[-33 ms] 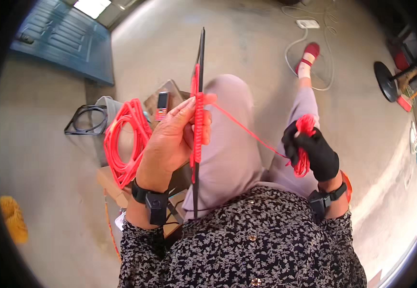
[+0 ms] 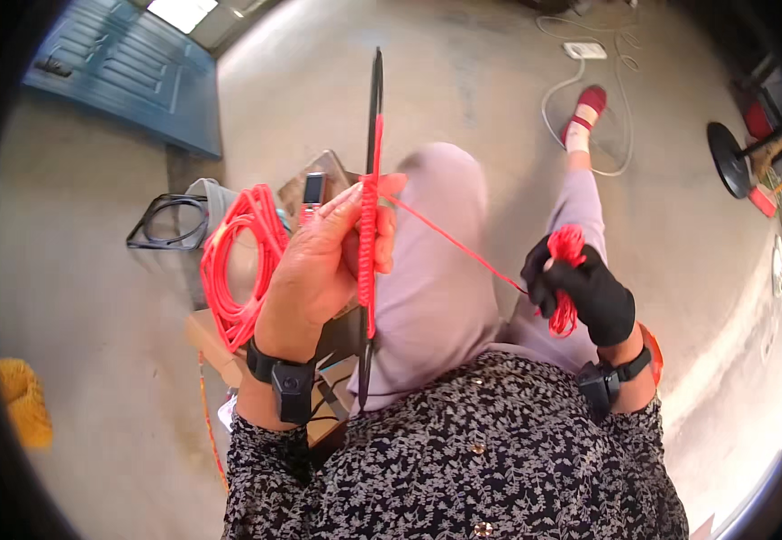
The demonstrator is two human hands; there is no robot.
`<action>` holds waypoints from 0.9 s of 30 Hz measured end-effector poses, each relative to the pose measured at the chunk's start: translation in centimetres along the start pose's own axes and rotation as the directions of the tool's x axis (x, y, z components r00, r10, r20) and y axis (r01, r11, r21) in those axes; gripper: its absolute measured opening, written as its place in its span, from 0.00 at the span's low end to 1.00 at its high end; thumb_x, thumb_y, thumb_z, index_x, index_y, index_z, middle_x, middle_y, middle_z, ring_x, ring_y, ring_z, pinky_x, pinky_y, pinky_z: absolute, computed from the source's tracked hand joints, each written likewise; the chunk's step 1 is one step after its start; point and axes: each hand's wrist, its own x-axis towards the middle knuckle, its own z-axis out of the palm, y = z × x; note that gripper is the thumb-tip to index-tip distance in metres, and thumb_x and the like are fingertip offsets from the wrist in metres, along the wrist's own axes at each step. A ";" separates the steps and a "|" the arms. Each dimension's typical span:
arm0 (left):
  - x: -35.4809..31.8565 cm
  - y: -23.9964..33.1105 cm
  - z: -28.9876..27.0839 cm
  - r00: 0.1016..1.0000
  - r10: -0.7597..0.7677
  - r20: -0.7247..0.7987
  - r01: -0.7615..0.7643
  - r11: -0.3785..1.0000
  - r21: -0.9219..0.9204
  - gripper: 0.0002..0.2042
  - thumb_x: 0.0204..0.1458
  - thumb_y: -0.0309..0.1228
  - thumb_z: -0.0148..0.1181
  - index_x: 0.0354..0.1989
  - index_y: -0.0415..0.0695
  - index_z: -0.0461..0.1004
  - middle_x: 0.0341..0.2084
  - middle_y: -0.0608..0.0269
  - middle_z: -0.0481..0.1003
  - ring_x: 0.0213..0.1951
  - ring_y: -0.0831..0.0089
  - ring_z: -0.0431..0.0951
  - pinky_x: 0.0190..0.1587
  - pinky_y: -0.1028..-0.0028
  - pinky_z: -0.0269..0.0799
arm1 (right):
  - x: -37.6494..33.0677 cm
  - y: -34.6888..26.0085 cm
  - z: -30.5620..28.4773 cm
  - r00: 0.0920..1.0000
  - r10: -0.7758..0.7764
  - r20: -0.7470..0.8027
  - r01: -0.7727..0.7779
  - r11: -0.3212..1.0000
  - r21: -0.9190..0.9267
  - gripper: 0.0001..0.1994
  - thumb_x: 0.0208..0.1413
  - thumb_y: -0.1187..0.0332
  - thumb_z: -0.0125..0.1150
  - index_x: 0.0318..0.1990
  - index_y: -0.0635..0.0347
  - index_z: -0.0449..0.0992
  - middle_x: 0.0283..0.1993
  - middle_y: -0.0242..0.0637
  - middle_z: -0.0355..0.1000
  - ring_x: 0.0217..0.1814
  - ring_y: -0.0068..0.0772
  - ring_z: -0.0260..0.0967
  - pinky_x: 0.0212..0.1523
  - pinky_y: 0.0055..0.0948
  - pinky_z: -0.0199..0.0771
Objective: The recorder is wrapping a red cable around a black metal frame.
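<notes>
My bare left hand is closed around a thin, long black frame, held upright and seen nearly edge-on. Red cord is wound in tight turns over its middle, and a red strip lies along it above and below. From the top of the winding, near my fingertips, a single taut red strand slants down to the right. It ends at my right hand, which wears a black glove with bare fingertips and grips a small bundle of red cord. Part of the bundle is hidden by the fingers.
Left of my hand, a large coil of red cord rests by a grey bucket and a black frame. A mobile phone lies beyond. Farther off are a blue door, a power strip with cable and a black round base.
The black frame has turned slightly in my left hand, so its two sides show a little differently. My right hand has shifted slightly, still gripping the cord bundle.
</notes>
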 end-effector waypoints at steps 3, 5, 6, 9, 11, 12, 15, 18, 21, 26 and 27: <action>-1.4 1.8 0.2 0.991 0.124 0.042 -0.126 0.991 0.037 0.23 0.64 0.37 0.40 0.61 0.31 0.57 0.26 0.64 0.67 0.21 0.80 0.64 0.23 0.79 0.61 | 0.4 -1.5 2.0 0.992 0.009 0.129 -0.002 0.998 -0.057 0.07 0.59 0.70 0.55 0.39 0.65 0.72 0.28 0.32 0.72 0.29 0.19 0.69 0.32 0.21 0.70; -2.0 2.8 1.1 0.974 0.224 -0.040 -0.221 0.972 0.081 0.25 0.64 0.38 0.39 0.60 0.27 0.56 0.21 0.65 0.65 0.14 0.79 0.60 0.17 0.80 0.57 | 0.0 -2.6 3.2 0.991 -0.025 0.128 0.030 0.999 -0.039 0.05 0.59 0.72 0.55 0.39 0.64 0.73 0.28 0.32 0.72 0.30 0.19 0.70 0.33 0.21 0.71; -2.0 3.1 1.4 0.967 0.254 -0.032 -0.250 0.964 0.094 0.25 0.64 0.38 0.39 0.60 0.27 0.56 0.21 0.65 0.65 0.14 0.79 0.60 0.17 0.80 0.57 | -0.3 -2.9 3.4 0.992 -0.034 0.122 0.040 0.998 -0.045 0.05 0.58 0.73 0.55 0.39 0.65 0.73 0.28 0.33 0.72 0.29 0.20 0.70 0.32 0.22 0.72; -2.2 3.7 2.4 0.877 0.456 0.152 -0.472 0.877 0.092 0.36 0.60 0.54 0.39 0.60 0.26 0.55 0.17 0.66 0.62 0.12 0.80 0.58 0.15 0.80 0.56 | -1.5 -4.4 4.2 0.995 -0.074 0.060 0.073 0.997 0.014 0.05 0.56 0.78 0.53 0.38 0.68 0.72 0.28 0.38 0.73 0.29 0.26 0.72 0.32 0.24 0.73; -3.4 4.8 3.9 0.834 0.510 0.210 -0.532 0.844 0.067 0.41 0.57 0.59 0.40 0.60 0.26 0.55 0.17 0.66 0.62 0.12 0.81 0.58 0.15 0.80 0.55 | -2.3 -4.6 4.6 0.987 -0.148 0.056 0.145 0.987 0.067 0.04 0.54 0.79 0.52 0.37 0.68 0.72 0.28 0.40 0.73 0.28 0.27 0.73 0.32 0.24 0.73; -4.0 5.3 4.6 0.802 0.538 0.258 -0.564 0.825 0.033 0.46 0.54 0.65 0.40 0.61 0.27 0.54 0.17 0.66 0.62 0.13 0.81 0.58 0.15 0.80 0.55 | -2.7 -4.8 4.7 0.980 -0.196 0.038 0.190 0.973 0.131 0.04 0.53 0.79 0.52 0.36 0.69 0.72 0.28 0.41 0.73 0.28 0.29 0.73 0.32 0.25 0.74; -4.2 5.8 5.4 0.746 0.542 0.386 -0.567 0.822 -0.058 0.52 0.45 0.70 0.49 0.62 0.28 0.53 0.17 0.66 0.62 0.13 0.80 0.58 0.16 0.80 0.54 | -3.2 -6.2 5.5 0.969 -0.248 0.019 0.245 0.964 0.103 0.05 0.50 0.80 0.51 0.34 0.69 0.72 0.27 0.41 0.73 0.27 0.30 0.73 0.31 0.26 0.74; -3.4 4.9 5.0 0.696 0.492 0.523 -0.421 0.870 -0.258 0.55 0.41 0.69 0.55 0.64 0.29 0.50 0.19 0.63 0.64 0.14 0.78 0.59 0.18 0.79 0.56 | -3.0 -6.8 6.5 0.962 -0.272 -0.023 0.273 0.961 0.047 0.03 0.52 0.78 0.53 0.34 0.69 0.72 0.27 0.40 0.73 0.26 0.28 0.72 0.29 0.25 0.73; -2.8 2.8 4.7 0.712 0.456 0.534 -0.316 0.887 -0.336 0.55 0.42 0.68 0.56 0.64 0.30 0.48 0.20 0.63 0.65 0.15 0.77 0.61 0.19 0.78 0.57 | -2.6 -7.0 7.0 0.976 -0.204 -0.076 0.206 0.979 0.010 0.04 0.53 0.77 0.59 0.35 0.67 0.74 0.27 0.37 0.74 0.26 0.23 0.70 0.29 0.23 0.72; -2.1 -0.9 3.9 0.842 0.339 0.419 -0.226 0.928 -0.296 0.48 0.49 0.64 0.48 0.61 0.26 0.52 0.20 0.68 0.64 0.15 0.84 0.59 0.18 0.84 0.55 | -0.5 -6.6 7.2 0.876 -0.478 -0.064 0.425 0.826 -0.370 0.07 0.49 0.79 0.63 0.37 0.65 0.76 0.31 0.35 0.77 0.34 0.21 0.74 0.34 0.23 0.74; -1.4 -1.4 3.6 0.863 0.292 0.412 -0.187 0.942 -0.277 0.45 0.52 0.62 0.46 0.62 0.27 0.52 0.21 0.66 0.65 0.15 0.83 0.59 0.19 0.83 0.57 | 0.2 -6.4 7.1 0.854 -0.513 -0.085 0.454 0.815 -0.359 0.09 0.49 0.79 0.63 0.39 0.64 0.76 0.33 0.36 0.77 0.36 0.21 0.75 0.38 0.23 0.74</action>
